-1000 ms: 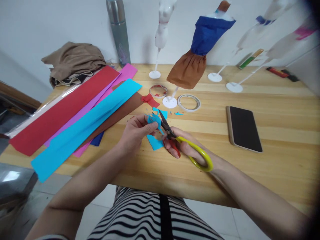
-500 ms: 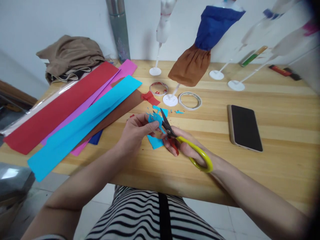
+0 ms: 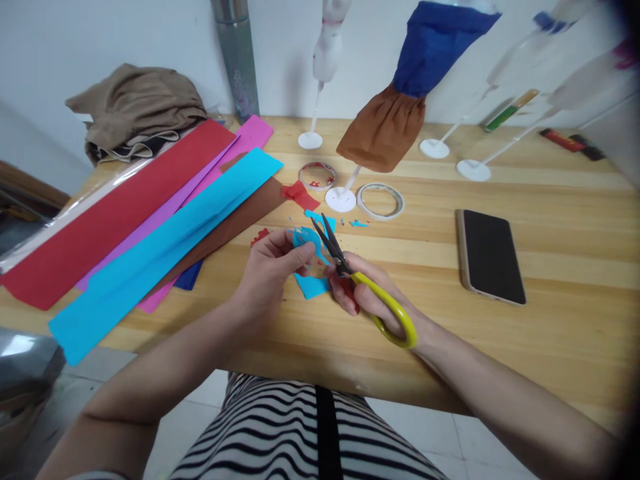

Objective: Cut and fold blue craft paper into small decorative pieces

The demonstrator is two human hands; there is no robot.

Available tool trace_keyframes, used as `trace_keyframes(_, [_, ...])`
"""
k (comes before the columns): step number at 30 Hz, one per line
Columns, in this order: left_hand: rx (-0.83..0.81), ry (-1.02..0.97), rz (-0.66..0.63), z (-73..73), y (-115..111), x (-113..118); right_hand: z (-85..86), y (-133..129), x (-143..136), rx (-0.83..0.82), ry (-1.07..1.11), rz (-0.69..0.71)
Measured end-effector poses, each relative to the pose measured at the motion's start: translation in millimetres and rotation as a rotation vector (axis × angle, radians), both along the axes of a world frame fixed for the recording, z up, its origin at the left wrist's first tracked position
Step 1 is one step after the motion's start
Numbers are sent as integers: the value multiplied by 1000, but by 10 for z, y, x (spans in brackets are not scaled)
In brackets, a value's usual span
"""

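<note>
Two dark scissor blades (image 3: 328, 241) beside fringed blue paper (image 3: 306, 237).

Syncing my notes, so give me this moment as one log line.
left hand: pinching blue cut piece | right hand: holding scissors, blades parted | phone: lying on table

no words, brands or numbers can be read, faint marks on the red object (image 3: 561, 140) at the back of the table (image 3: 565, 220) too small and blurred to be made out, no writing legible on the white tag (image 3: 85, 118) of the brown cloth (image 3: 145, 103)
</note>
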State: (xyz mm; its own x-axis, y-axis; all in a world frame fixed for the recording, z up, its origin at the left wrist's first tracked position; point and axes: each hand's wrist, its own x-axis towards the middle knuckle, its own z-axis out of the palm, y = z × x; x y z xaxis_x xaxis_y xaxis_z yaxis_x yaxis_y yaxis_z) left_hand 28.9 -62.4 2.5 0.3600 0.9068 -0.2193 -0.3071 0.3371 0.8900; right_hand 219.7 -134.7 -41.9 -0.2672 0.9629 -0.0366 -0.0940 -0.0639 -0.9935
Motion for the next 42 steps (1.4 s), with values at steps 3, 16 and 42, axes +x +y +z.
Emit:
trace_keyframes(3, [17, 0, -9, 26, 4, 1, 18, -12, -16, -2, 37, 1])
trace_keyframes(16, [17, -16, -83, -1, 44, -1, -13, -64, -34, 19, 99, -15])
trace_keyframes(42, [120, 22, -149, 32, 115, -41, -52, -59, 6, 88, 4, 26])
